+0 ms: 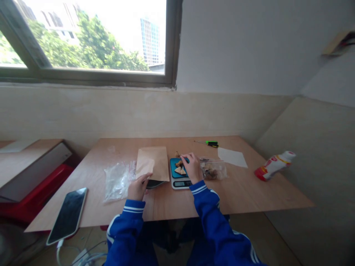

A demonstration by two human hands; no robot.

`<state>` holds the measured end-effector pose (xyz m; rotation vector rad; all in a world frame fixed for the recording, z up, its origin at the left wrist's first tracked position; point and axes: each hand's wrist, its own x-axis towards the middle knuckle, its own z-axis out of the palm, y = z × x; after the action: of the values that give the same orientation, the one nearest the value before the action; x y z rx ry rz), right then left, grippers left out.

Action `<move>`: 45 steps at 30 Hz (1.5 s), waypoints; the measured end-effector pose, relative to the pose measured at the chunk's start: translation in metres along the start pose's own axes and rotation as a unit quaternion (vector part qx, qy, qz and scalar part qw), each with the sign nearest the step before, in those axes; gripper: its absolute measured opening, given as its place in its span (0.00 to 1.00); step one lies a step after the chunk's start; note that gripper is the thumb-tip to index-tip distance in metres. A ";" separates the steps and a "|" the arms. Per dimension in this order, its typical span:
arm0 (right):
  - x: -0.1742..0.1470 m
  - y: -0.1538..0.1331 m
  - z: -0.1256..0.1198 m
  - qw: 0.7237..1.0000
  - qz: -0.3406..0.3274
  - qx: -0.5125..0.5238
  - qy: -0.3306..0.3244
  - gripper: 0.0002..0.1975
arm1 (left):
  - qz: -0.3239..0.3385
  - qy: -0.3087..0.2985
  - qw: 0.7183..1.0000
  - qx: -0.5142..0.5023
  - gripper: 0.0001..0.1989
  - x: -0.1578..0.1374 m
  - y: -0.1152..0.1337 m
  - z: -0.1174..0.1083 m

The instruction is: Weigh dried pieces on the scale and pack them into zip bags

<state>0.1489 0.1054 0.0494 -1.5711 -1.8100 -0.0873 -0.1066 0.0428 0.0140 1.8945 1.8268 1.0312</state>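
Head view puts the dried pieces (pixel 181 170) on the blue platform of the kitchen scale (pixel 173 181), just left of your right hand (pixel 193 168) and a little nearer to you than its fingertips. Your right hand is clearly the closer one; your left hand (pixel 137 187) sits across the brown paper bag (pixel 155 159), which lies just left of the scale. The scale's long axis runs away from you, its display at the near end.

Your right thumb and fingers are drawn close together by a thin dried piece (pixel 178 154) at the scale's far edge; you cannot tell whether they grip it. Your left thumb and fingers are pinched on the bag's near edge. The pieces on the platform look irregular and curled, one pale and broad, another browner. More lie in the clear bag (pixel 213 170) right of the scale on the bench (pixel 235 195).
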 end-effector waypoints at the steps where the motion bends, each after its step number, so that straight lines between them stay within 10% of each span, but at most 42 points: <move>1: 0.008 0.002 0.006 0.999 -0.022 -0.039 -0.029 0.11 | 0.003 -0.002 1.000 0.002 0.15 -0.002 -0.002 0.001; 8: 0.009 -0.009 0.029 0.983 -0.108 -0.076 -0.125 0.04 | 0.015 -0.007 1.000 0.013 0.18 -0.008 -0.011 0.004; 15: -0.008 -0.007 -0.013 0.994 -0.056 -0.033 -0.083 0.11 | 0.022 -0.010 1.000 0.008 0.17 -0.006 -0.014 0.005; 24: -0.118 -0.008 -0.043 0.951 0.068 0.268 -0.135 0.13 | 0.078 -0.045 0.996 -0.010 0.20 -0.015 -0.016 0.026; 27: -0.146 -0.008 -0.051 0.945 0.096 0.263 -0.171 0.14 | 0.109 0.037 0.993 -0.015 0.24 -0.025 -0.031 0.033; 30: -0.159 -0.004 -0.061 0.941 0.120 0.260 -0.180 0.14 | 0.049 0.139 0.989 0.024 0.26 -0.034 -0.058 0.033; 45: -0.171 0.008 -0.074 0.942 0.149 0.239 -0.183 0.15 | -0.061 0.032 0.984 0.166 0.08 -0.020 -0.097 0.011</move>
<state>0.1892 -0.0716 0.0060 -1.5411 -1.6609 0.7774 -0.1686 0.0396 -0.0635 1.9134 2.2378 0.7938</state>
